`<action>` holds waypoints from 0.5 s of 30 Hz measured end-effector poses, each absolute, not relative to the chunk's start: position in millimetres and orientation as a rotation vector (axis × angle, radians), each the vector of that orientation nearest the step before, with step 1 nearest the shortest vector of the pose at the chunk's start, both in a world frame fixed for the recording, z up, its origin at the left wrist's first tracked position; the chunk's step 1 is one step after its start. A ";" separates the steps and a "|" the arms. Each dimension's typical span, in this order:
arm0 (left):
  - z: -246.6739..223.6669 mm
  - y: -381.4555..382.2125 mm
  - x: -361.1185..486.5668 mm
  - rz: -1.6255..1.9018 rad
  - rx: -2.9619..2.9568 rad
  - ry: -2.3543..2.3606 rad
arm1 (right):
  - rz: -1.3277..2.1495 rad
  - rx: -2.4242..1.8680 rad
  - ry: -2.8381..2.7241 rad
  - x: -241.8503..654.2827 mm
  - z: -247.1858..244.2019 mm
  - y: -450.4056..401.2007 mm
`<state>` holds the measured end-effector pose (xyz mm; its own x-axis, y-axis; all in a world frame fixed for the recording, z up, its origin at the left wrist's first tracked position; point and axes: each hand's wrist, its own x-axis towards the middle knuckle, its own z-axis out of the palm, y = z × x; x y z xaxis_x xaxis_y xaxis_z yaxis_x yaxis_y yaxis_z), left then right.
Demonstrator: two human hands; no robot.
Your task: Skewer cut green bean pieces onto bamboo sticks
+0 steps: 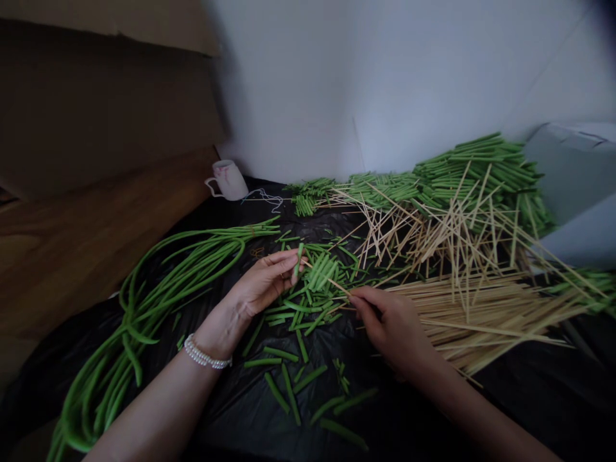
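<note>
My left hand, with a beaded bracelet at the wrist, pinches a short green bean piece upright at the tip of a thin wooden skewer. Several bean pieces sit side by side across that skewer. Its other end is held between the thumb and fingers of my right hand. Loose cut bean pieces lie beneath and in front of both hands on black plastic sheeting.
Long uncut beans curve along the left. Wooden skewers are heaped at the right, with stacked filled skewers behind. A white mug and string are at the back left; a brown box stands beyond.
</note>
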<state>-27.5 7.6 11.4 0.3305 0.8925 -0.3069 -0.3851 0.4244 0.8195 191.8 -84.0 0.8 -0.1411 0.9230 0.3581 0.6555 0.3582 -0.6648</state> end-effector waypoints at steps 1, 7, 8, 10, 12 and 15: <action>11.7 7.6 -27.4 0.934 0.719 0.861 | 0.455 -1.374 -1.880 191.8 0.6 -84.1; 10.6 8.6 -27.7 0.983 0.811 0.950 | 0.429 -1.390 -1.905 192.3 -3.6 -84.6; 9.7 8.3 -27.5 0.991 0.832 0.961 | 0.429 -1.393 -1.912 192.3 -4.5 -84.7; 7.7 7.0 -26.2 0.982 0.868 0.972 | 0.432 -1.395 -1.922 192.1 -6.5 -84.7; 5.6 4.8 -24.0 0.941 0.919 0.985 | 0.439 -1.401 -1.931 191.6 -8.4 -84.5; 3.6 1.1 -20.1 0.893 0.990 1.006 | 0.452 -1.404 -1.940 190.7 -10.5 -84.1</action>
